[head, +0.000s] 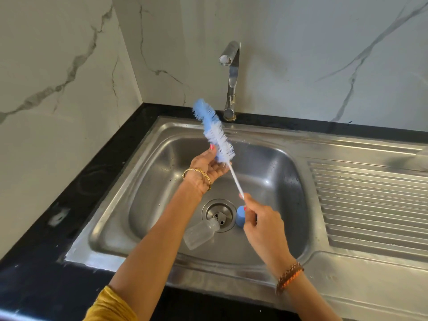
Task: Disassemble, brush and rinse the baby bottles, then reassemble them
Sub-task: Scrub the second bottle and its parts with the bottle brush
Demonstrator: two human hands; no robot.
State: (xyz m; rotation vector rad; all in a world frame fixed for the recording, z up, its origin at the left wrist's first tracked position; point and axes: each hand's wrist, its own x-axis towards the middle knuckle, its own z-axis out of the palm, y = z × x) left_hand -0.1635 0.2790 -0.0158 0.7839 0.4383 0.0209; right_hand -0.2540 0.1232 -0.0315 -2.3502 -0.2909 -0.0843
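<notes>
One bottle brush, one clear bottle body and one blue cap are showing, together with two hands. The brush is standing above the sink basin, tilted. Its long axis is running from lower right to upper left, and the bristle head, blue at the tip and white lower down, is pointing up and left toward the wall corner. The thin white handle is pointing down toward the right hand, which is pinching the end of it between curled fingers and thumb. The left hand is lying with the palm up under the lower part of the bristles. Its fingers are relaxed and spread, touching the bristles, and something blue is showing between the fingers and the brush; I cannot tell what it is.

The basin is holding two things. The bottle body is lying on its side beside the drain, its open neck pointing up and right over the drain's edge, and I cannot tell if there is any water inside. The blue cap is sitting just right of the drain, partly hidden behind the right hand.

One tap is standing behind the sink.
</notes>
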